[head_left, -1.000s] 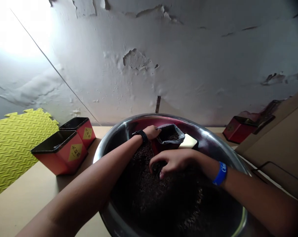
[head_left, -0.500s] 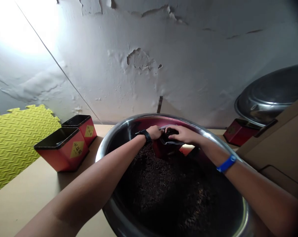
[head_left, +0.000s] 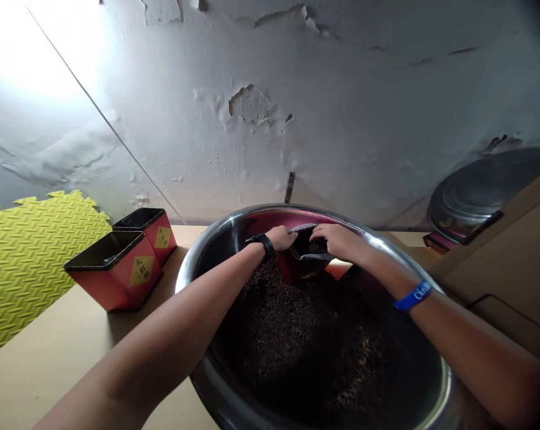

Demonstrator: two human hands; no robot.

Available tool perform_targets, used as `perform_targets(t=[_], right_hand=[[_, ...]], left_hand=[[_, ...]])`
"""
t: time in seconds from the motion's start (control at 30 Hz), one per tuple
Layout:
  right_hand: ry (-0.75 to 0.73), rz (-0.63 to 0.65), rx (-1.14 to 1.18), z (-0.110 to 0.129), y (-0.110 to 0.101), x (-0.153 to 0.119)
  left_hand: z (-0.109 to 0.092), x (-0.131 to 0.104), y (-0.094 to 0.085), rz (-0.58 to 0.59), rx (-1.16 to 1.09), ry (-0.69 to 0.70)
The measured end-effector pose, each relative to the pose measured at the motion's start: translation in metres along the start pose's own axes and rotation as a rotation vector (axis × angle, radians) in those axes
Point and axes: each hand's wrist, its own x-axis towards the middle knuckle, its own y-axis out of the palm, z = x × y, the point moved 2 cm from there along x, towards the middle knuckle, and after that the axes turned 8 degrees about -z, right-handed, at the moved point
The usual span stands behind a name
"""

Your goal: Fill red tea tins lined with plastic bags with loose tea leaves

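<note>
A large steel basin [head_left: 193, 263] holds loose dark tea leaves [head_left: 287, 322]. Inside it, near the far wall, stands a red box [head_left: 296, 270] lined with a silvery plastic bag [head_left: 312, 257]; dark leaves show in the bag's mouth. My left hand [head_left: 282, 239], below a black wristband, pinches the left edge of the bag at the box rim. My right hand [head_left: 339, 242] is over the right side of the opening, its fingers apart and bent into the mouth; the fingertips are partly hidden. Beside the box, a red and pale piece [head_left: 339, 269] shows below my right wrist.
Two red boxes with yellow labels, a nearer one [head_left: 117, 269] and a farther one [head_left: 153, 230], stand left on the table [head_left: 23, 388]. Yellow foam mat [head_left: 37, 257] lies behind them. At right are a cardboard box [head_left: 506, 269] and a shiny metal basin [head_left: 471, 191] against the peeling wall.
My right hand has drawn slightly up and right, so more of the bag's mouth shows. The metal basin at right has shifted down over the red box there. My left hand keeps its place.
</note>
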Motion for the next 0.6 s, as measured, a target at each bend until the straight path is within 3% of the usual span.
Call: perform_targets(t=[0.3,0.43,0.53,0.6], right_hand=[[-0.084,-0.021,0.192,0.026,0.001,-0.002],[-0.072,0.035,0.155,0.018,0.004,-0.003],[-0.004,-0.067,0.095,0.016,-0.002,-0.004],[-0.004,-0.118,0.172,0.028,-0.009,-0.005]], left_hand=[[0.010,0.009,0.005,-0.036,0.036,0.053],[0.011,0.009,0.006,-0.036,0.031,0.037],[0.012,0.010,0.006,-0.047,0.021,0.046],[0.012,0.009,0.006,-0.042,0.009,0.054]])
